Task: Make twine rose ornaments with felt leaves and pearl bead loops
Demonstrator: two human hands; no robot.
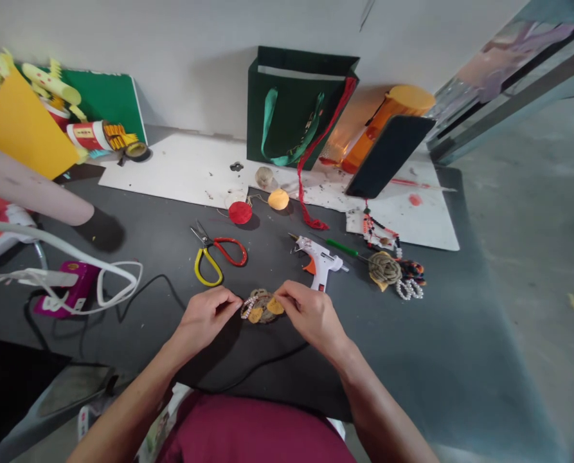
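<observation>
A small craft piece (pixel 264 306), brown with yellow leaf shapes and a loop of pale beads, is between my two hands near the table's front edge. My left hand (pixel 212 313) pinches at its beaded left side. At its right side, my right hand (pixel 306 312) has thumb and fingers closed on a yellow leaf. Just behind my right hand lies a white glue gun (pixel 319 258). Scissors (pixel 209 249) with one yellow and one red handle lie open behind my left hand. A brown rolled flower (pixel 384 267) with beads beside it rests to the right.
Red (pixel 240 213) and yellow (pixel 278 199) balls lie at the back. Behind them stand a dark green bag (pixel 287 96), an orange-lidded bottle (pixel 371 138) and a phone (pixel 387 157). A purple power strip (pixel 69 289) and white cables (pixel 117 273) lie left. A black cord (pixel 267 364) runs in front.
</observation>
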